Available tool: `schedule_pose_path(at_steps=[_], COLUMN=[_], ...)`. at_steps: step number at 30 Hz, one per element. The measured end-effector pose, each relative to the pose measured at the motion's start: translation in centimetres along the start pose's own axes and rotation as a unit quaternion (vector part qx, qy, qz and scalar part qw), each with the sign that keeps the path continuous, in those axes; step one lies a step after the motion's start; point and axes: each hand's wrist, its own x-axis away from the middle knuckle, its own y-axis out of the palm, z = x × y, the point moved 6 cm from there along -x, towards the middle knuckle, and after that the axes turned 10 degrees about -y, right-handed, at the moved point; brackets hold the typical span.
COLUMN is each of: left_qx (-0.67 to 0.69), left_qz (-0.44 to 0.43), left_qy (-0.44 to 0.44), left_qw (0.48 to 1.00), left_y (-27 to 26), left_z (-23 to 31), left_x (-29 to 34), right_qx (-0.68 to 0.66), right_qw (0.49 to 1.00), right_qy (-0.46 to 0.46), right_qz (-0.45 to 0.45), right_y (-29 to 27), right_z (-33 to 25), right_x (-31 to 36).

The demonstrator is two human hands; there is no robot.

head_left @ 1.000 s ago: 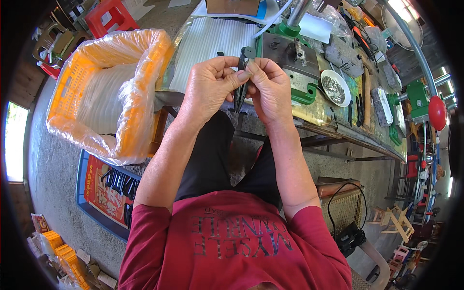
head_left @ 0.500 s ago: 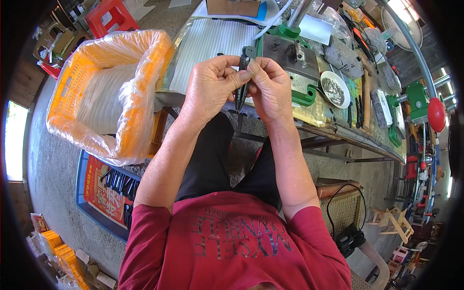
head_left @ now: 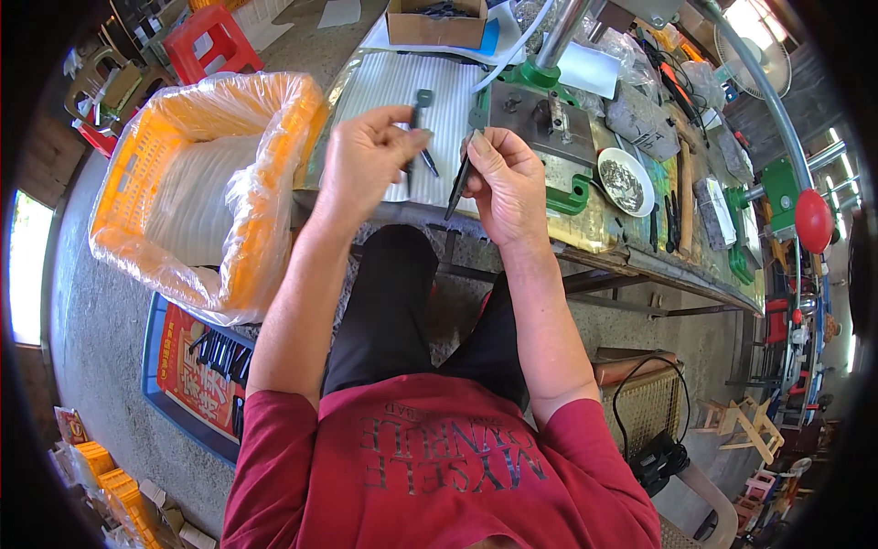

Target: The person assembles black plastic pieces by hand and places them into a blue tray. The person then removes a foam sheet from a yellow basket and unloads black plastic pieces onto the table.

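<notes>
My right hand [head_left: 510, 188] pinches a slim black piece [head_left: 460, 188] with a flat, rounded upper end and a narrow lower tip, tilted in front of the table edge. To its left, my left hand [head_left: 361, 165] has thumb and index finger closed around a second slim black piece [head_left: 424, 97]. That piece's round head rises above the fingers, and its middle is hidden behind them. Close by, a dark pointed bit [head_left: 430, 165] shows against the ribbed white foam sheet [head_left: 375, 87]; whether it is separate I cannot tell.
An orange crate [head_left: 119, 197] lined with clear plastic stands at left, above a blue tray [head_left: 187, 430] of black pieces. A green-based press [head_left: 567, 197], a white bowl [head_left: 647, 197] of small metal bits and a cardboard box [head_left: 430, 29] are on the table [head_left: 599, 233].
My hands were together on the black pieces and are now apart. The left has moved left with one piece over the foam sheet; the right keeps the other. The view has shifted slightly.
</notes>
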Motion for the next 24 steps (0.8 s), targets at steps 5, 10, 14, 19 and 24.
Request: schedule_pose_path(at_steps=[5, 10, 14, 19, 24], left_qx=[-0.278, -0.422, -0.467, -0.487, -0.466], left_qz=[0.115, 0.132, 0.132, 0.121, 0.183], left_qy=[0.008, -0.007, -0.010, -0.020, 0.090], left_qw=[0.954, 0.897, 0.874, 0.865, 0.861], left_y=[-3.8, -3.6, -3.1, -2.7, -2.2], left_z=[-2.0, -3.9, -4.6, -4.2, -1.9], left_x=[-4.1, -5.7, -6.0, -5.5, -4.2], right_qx=[-0.018, -0.027, -0.026, -0.036, -0.014], right_qw=[1.000, 1.000, 1.000, 0.999, 0.999], right_qy=[0.010, 0.002, 0.006, -0.009, -0.020], right_qz=[0.004, -0.005, -0.015, -0.025, -0.038], right_y=[-0.2, -0.5, -0.6, -1.1, -1.4], right_z=[-0.2, -0.5, -0.7, -1.2, -1.8], right_x=[-0.3, -0.5, -0.5, -0.4, -0.5])
